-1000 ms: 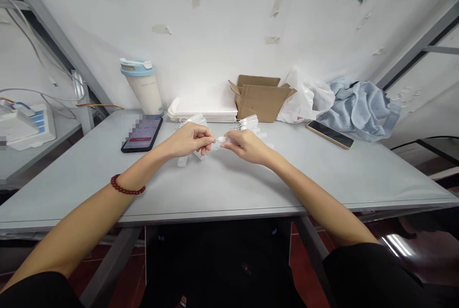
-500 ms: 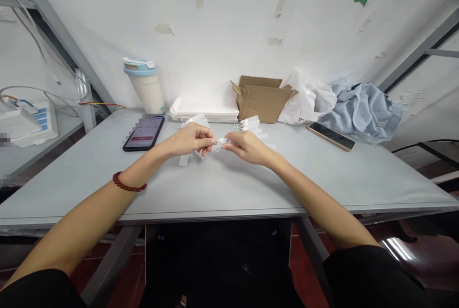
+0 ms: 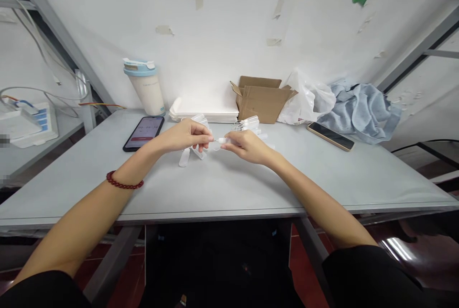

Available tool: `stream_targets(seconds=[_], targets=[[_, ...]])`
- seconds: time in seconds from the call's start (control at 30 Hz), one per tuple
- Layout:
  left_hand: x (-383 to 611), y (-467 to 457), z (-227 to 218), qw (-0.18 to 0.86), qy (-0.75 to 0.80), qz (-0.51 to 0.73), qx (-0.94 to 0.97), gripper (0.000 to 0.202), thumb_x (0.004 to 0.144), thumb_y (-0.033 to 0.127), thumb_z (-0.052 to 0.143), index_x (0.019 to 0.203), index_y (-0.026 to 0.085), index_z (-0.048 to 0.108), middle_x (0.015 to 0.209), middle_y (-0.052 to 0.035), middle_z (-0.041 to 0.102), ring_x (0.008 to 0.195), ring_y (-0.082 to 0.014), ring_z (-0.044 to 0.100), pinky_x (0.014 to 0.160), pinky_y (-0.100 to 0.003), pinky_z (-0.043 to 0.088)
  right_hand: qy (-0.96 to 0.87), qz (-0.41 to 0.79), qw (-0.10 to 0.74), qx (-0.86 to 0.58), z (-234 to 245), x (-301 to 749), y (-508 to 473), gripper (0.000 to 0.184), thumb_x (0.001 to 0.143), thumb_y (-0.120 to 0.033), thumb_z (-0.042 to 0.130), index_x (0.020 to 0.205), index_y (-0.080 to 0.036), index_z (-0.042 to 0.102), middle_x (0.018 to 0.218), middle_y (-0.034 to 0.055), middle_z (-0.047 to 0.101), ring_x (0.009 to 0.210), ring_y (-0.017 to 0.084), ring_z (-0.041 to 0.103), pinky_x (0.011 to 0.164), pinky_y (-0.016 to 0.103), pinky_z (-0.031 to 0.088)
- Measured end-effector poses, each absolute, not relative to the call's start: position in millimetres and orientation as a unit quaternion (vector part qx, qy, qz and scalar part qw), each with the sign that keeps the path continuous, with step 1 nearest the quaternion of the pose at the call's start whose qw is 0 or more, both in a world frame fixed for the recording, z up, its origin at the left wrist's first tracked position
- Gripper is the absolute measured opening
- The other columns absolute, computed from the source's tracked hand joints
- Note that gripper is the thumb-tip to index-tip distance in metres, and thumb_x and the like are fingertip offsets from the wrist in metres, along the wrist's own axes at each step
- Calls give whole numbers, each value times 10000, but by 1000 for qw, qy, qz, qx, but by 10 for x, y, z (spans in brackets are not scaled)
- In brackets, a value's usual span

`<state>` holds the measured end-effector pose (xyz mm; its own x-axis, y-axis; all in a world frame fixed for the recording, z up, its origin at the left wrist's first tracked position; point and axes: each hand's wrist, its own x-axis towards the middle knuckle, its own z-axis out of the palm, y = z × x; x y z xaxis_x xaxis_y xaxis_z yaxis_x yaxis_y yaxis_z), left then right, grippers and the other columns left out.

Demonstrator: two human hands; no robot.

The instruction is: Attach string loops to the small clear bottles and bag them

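Between the thumb and fingers of my right hand [image 3: 249, 147] is a small white tube-like piece [image 3: 222, 140], its narrow tip pointing left. Just left of it, my left hand [image 3: 191, 135] is closed in a pinch on a thin strand that runs to that tip. A fine loop hangs below the gap between my hands. Clear and white plastic pieces [image 3: 184, 158] lie around and behind my left hand, partly covered by it. More such pieces with thin loops [image 3: 250, 122] are piled behind my right hand.
Along the wall stand a cup [image 3: 146, 89], a stack of white trays [image 3: 206, 108], an open cardboard box [image 3: 263, 102], a plastic bag [image 3: 304, 100] and blue cloth [image 3: 362, 109]. One phone [image 3: 143, 134] lies left, another phone [image 3: 330, 136] right, on the grey table [image 3: 222, 188].
My left hand has shifted slightly left and up, away from the right hand, and the thin strand now shows between them. My right hand has hardly moved.
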<state>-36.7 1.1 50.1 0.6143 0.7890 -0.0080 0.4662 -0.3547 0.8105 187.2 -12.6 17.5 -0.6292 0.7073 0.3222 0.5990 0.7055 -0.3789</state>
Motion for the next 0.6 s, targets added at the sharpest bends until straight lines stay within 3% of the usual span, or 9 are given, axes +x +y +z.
stream_targets(seconds=[0.6], targets=[[-318, -5, 365, 404, 368, 170, 820, 187, 808, 327, 579, 751, 169, 661, 630, -7, 644, 573, -122, 589, 544, -216, 447, -895, 147, 212, -364, 135, 1847, -165, 224, 912, -311, 500, 839, -119, 590, 606, 2, 532, 551, 112, 432, 586, 237, 308]])
